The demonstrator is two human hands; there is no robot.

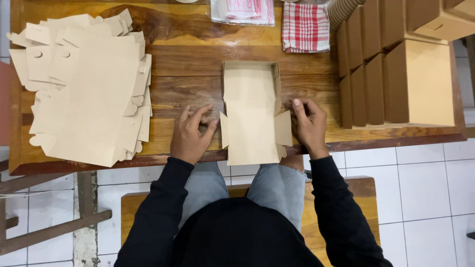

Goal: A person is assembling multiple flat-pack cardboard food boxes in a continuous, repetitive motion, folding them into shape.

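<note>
My left hand (190, 134) rests on the desk (188, 59), fingers loosely curled, just left of the half-folded cardboard box (251, 116). My right hand (309, 126) sits beside its right flap, fingers together, clamped on nothing.

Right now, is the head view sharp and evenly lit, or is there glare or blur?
Head view: sharp overall, soft even light; mild sheen on the wooden table; left hand, right hand and half-folded cardboard box unblurred; only faint shadows.
</note>
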